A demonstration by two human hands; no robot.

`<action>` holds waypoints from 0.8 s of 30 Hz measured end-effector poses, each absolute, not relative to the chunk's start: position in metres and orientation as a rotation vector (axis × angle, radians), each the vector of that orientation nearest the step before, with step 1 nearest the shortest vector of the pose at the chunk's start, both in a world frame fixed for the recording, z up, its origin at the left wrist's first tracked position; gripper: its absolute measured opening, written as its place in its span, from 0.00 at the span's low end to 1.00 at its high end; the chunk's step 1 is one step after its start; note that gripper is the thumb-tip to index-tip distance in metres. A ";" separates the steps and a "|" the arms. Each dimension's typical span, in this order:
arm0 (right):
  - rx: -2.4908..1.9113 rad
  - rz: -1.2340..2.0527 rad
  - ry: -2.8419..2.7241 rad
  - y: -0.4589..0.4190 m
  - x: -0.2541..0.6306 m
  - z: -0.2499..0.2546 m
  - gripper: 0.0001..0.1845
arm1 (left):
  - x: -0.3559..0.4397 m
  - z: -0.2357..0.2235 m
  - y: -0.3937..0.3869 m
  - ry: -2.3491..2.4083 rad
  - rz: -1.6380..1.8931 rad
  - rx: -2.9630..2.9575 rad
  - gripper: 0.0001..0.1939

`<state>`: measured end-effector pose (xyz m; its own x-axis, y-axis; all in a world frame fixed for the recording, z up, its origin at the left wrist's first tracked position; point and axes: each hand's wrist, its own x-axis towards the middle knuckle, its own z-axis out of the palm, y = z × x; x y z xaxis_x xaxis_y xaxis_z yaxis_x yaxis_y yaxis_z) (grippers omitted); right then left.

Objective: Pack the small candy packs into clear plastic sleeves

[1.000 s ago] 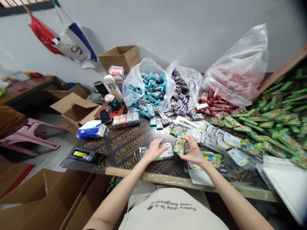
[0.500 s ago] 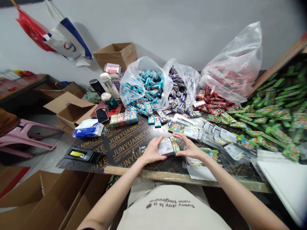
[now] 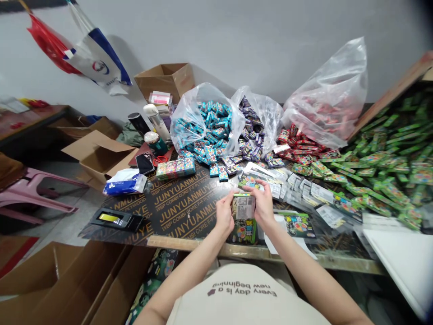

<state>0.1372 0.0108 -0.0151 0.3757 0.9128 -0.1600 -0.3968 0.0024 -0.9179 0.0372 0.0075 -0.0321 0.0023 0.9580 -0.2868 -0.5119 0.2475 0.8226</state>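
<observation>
Between my hands is a small printed carton (image 3: 244,207), held up with a grey text panel toward me and a green edge on top. My left hand (image 3: 224,213) grips its left side, fingers closed. Its right side is in my right hand (image 3: 264,204), thumb and fingers pinching the edge. Directly below shows a dark, colourful printed panel (image 3: 245,231); I cannot tell whether it belongs to the same carton. Flat printed packaging (image 3: 299,224) lies right of my right hand, and more flat sleeves (image 3: 252,179) lie beyond it.
Clear bags of blue packs (image 3: 214,119) and purple packs (image 3: 252,117) stand at the back. Red packs (image 3: 301,144) and a heap of green packs (image 3: 389,167) lie rightward. At left are a wrapped multicolour bundle (image 3: 176,168), a tissue pack (image 3: 125,182) and a black tray (image 3: 117,219).
My hands have drawn closer together, and the carton has been turned from lying lengthwise to upright, its text panel facing me. A printed panel now shows below it.
</observation>
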 end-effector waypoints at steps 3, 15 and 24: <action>-1.042 1.253 -0.565 0.007 0.148 -0.013 0.21 | 0.031 -0.024 0.016 0.965 1.200 0.548 0.14; -1.185 1.217 -1.048 0.000 0.185 -0.013 0.10 | 0.008 0.003 0.039 1.003 1.024 1.286 0.09; -1.254 1.209 -1.089 0.004 0.187 -0.003 0.11 | 0.008 0.009 0.051 0.983 0.845 1.561 0.08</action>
